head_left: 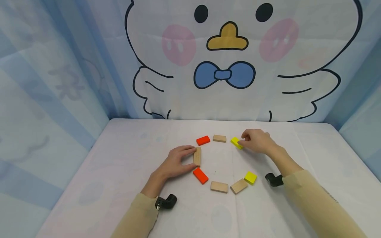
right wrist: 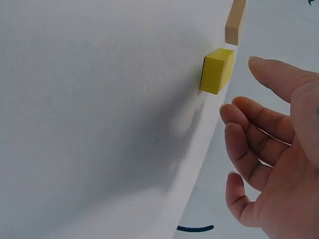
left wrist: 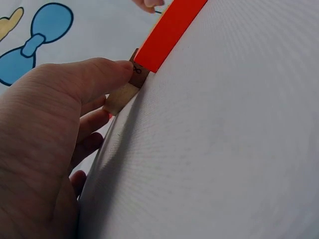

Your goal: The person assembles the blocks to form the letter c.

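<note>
Flat red, yellow and plain wooden blocks lie in a rough ring on the white table. My left hand (head_left: 178, 162) holds an upright-lying wooden block (head_left: 197, 157) at the ring's left side, thumb at its near end and fingers at its far end. In the left wrist view the thumb presses the wooden block's (left wrist: 122, 98) end face, close beside a red block (left wrist: 167, 37). At the far right, my right hand (head_left: 258, 141) hovers by a yellow block (head_left: 235, 142). The right wrist view shows a gap between its loosely bent fingers and that yellow block (right wrist: 217, 72).
Another red block (head_left: 203, 140) and a wooden block (head_left: 219, 138) lie along the far side. Nearer are a red block (head_left: 200, 176), wooden blocks (head_left: 219, 187) and a yellow block (head_left: 250, 178). A printed curtain (head_left: 223, 102) stands behind the table (head_left: 119, 148).
</note>
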Available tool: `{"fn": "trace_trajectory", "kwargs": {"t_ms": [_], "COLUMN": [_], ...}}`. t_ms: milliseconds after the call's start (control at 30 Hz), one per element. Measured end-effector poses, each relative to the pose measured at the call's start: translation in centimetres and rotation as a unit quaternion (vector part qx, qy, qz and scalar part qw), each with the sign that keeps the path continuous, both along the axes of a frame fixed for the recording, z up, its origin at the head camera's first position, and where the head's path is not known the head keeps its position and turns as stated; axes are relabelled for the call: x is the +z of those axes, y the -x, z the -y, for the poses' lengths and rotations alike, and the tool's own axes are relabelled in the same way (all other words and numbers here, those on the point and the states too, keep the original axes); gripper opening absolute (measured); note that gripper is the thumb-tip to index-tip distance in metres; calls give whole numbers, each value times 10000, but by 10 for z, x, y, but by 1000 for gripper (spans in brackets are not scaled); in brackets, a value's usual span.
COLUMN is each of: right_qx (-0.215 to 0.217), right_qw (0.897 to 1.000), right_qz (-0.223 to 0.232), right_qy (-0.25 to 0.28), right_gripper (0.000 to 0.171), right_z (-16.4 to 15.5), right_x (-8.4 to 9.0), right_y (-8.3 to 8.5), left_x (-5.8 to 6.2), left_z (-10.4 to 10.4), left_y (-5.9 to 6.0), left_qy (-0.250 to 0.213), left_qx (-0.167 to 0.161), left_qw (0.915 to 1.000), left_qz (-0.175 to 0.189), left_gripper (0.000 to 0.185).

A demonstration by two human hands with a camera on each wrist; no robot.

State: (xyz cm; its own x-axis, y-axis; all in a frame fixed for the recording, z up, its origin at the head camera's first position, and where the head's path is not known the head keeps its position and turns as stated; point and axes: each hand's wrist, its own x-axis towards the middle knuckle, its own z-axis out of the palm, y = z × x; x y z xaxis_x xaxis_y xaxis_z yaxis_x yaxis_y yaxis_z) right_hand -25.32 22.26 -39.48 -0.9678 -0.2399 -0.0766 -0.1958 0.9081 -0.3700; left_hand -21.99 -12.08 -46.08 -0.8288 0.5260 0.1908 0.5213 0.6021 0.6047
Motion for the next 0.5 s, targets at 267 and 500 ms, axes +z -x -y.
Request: {"fn": "trace_trajectory", "kwargs": {"t_ms": [267, 500], "right_qx": [120, 788], "right_qw": [9993, 9960], "right_qz": [-326, -290], "right_qy": [131, 302], "right_gripper": [29, 26], "right_z": [-8, -12], "right_x": [9, 9], "right_y": [-26, -53], "left_x": [0, -1], "left_z": [-1, -1], "left_y": [0, 1], "left_qy": [14, 10], "left_qx": [24, 19], "left_qw": [10000, 10000], "left_qz": [30, -35], "left_gripper": [58, 58]}}
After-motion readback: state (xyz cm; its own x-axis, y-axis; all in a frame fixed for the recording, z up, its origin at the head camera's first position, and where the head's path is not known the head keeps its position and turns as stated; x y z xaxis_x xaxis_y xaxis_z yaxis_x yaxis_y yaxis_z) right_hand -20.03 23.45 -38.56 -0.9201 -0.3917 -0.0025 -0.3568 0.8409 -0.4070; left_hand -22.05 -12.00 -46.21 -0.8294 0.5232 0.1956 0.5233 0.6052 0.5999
